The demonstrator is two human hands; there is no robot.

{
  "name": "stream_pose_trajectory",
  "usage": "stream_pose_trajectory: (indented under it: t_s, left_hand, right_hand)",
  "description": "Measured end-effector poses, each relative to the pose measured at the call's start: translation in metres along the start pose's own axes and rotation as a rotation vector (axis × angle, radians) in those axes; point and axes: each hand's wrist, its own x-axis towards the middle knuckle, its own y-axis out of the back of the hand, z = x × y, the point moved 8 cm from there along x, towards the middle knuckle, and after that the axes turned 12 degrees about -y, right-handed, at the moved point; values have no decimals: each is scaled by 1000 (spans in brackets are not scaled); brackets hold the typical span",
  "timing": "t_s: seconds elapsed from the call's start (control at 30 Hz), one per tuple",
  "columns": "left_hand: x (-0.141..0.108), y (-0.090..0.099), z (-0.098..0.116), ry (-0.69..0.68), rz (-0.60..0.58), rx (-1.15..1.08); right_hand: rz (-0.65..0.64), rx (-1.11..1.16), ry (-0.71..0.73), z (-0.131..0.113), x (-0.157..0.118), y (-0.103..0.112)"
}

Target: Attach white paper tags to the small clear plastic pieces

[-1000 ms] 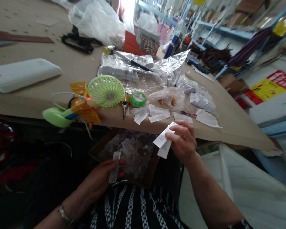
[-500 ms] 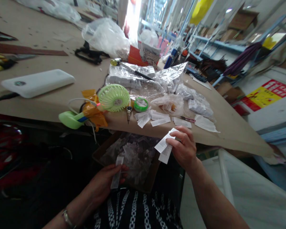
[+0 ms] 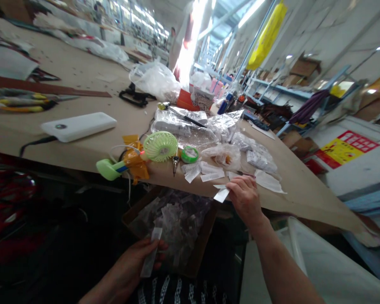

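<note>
My left hand [image 3: 142,255] is closed on a narrow translucent strip [image 3: 151,253], low in front of me beside an open box [image 3: 205,240] full of small clear pieces. At the table's front edge, my right hand [image 3: 245,194] pinches white printed slips [image 3: 222,194] that stick out to the left of its fingers. Several more white slips [image 3: 211,172] lie on the table just beyond, near a green tape roll [image 3: 189,155]. A larger white piece [image 3: 268,180] lies to the right of my right hand.
On the brown table [image 3: 91,147] are a green fan [image 3: 160,146], a white power bank [image 3: 79,126], clear plastic packs [image 3: 186,126], a screwdriver [image 3: 175,164] and pliers [image 3: 22,101]. A white bin [image 3: 329,261] stands at the right.
The view has tilted up. My right hand has turned palm down with its slips and come down nearer the table edge. My left hand still holds its strip.
</note>
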Motion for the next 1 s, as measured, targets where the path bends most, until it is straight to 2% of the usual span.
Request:
stream_pose_trajectory:
  t_s: [0.13, 0.23, 0.33, 0.47, 0.6, 0.77, 0.87, 1.0]
  left_hand:
    - [6, 4, 0, -3, 20, -12]
    - [12, 7, -1, -8, 25, -15]
    - [17, 10, -5, 17, 48, -15]
    - [18, 6, -2, 32, 59, -15]
    - [19, 2, 6, 25, 74, -25]
    - [27, 7, 4, 24, 75, -39]
    - [29, 10, 1, 29, 90, -47]
    - [28, 7, 4, 17, 97, -28]
  right_hand:
    - [-79, -224, -73, 31, 28, -31]
    - [-174, -337, -122, 44, 45, -56]
    - [-283, -382, -141, 45, 55, -76]
    - [-358, -353, -116, 39, 58, -90]
    - [-362, -289, -110, 40, 55, -96]
    - [-304, -160, -102, 42, 48, -97]
    - [-228, -35, -132, 45, 46, -86]
    - [-81, 130, -246, 60, 43, -65]
